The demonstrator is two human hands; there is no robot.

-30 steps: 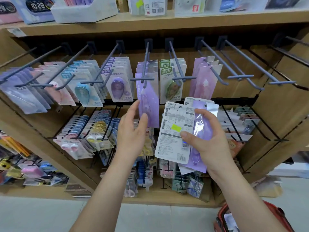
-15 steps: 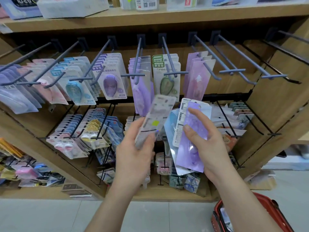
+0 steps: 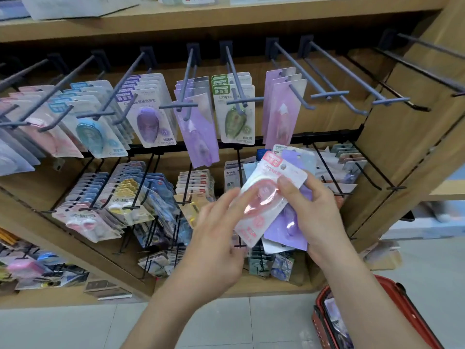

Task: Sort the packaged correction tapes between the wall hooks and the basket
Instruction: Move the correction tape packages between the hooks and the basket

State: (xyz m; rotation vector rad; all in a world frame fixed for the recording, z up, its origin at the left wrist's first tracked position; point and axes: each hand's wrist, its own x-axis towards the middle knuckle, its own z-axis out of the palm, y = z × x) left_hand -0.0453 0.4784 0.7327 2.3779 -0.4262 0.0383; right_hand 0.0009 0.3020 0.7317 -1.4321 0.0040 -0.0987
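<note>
A person's right hand [image 3: 317, 210] clamps a pink correction-tape pack [image 3: 266, 197] under its thumb on top of purple packs [image 3: 286, 229], in front of the wall hooks [image 3: 329, 94]. The left hand [image 3: 216, 238] lays nearly straight fingers on the pack's blister. The sound course: read the label, pinch the card's edge, ease the thumb, then carry the pack to the matching pink row [image 3: 60, 143] at far left. The basket [image 3: 324, 321] sits low at right.

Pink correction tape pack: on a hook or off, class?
Off: the pink pack fronts the stack gripped by the right hand, hanging from nothing; left hand touching it.
</note>
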